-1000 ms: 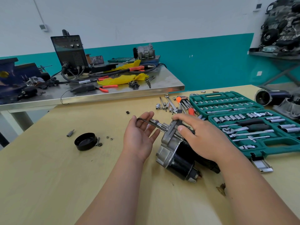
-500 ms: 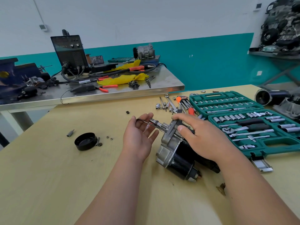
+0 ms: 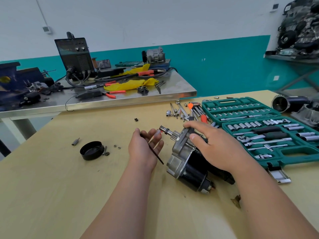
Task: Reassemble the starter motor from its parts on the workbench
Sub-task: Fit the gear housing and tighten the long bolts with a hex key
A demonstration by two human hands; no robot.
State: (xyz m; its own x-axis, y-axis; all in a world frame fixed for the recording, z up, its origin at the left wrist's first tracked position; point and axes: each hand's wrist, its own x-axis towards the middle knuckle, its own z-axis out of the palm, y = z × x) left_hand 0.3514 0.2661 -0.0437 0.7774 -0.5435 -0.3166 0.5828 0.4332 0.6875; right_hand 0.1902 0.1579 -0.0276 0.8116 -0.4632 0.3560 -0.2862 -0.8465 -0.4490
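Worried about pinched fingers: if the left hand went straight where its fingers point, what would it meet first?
Likely the grey steel shaft of the black-and-silver starter motor; left hand depth unclear.
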